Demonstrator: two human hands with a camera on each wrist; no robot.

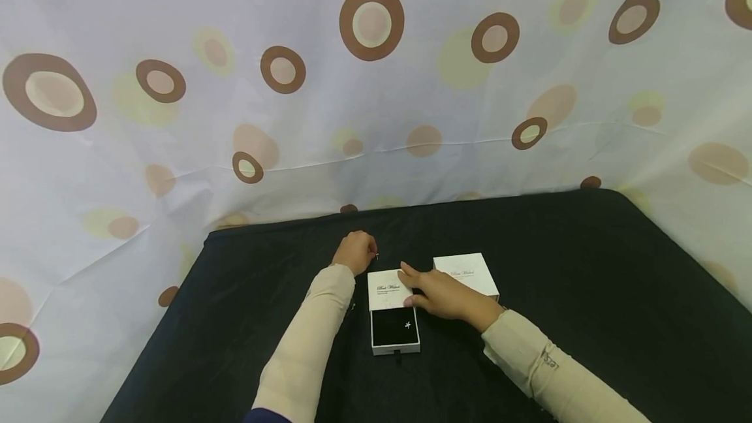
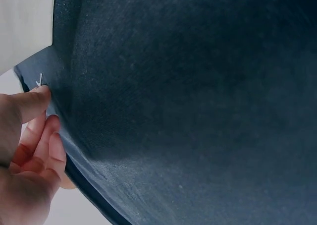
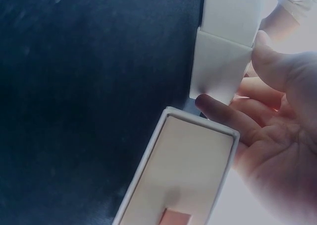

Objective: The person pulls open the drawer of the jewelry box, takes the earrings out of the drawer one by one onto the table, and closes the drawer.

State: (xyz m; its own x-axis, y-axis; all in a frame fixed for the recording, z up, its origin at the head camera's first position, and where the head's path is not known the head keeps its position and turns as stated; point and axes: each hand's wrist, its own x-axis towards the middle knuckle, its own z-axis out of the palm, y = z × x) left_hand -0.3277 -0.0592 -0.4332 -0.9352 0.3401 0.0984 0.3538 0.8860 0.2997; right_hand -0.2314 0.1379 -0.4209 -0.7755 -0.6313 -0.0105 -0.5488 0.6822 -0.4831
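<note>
Between thumb and fingertip, my left hand (image 2: 29,136) pinches a tiny silvery piece of jewellery (image 2: 40,80), seen edge-on, above the dark cloth. In the head view that hand is just beyond the far left corner of a white drawer box (image 1: 390,292) with lettering on its sleeve. The drawer (image 1: 395,348) is pulled partway out toward me, showing a black lining with a silvery star-shaped ornament (image 1: 408,325) at its right side. My right hand (image 1: 440,292) holds the box's sleeve from the right, thumb near the front and fingers at the far side.
A second white lettered box (image 1: 467,271) lies right of the first, partly behind my right hand. A small shiny thing (image 1: 352,306) lies beside my left sleeve. Black cloth (image 1: 564,247) covers the table, backed by a patterned curtain (image 1: 317,129).
</note>
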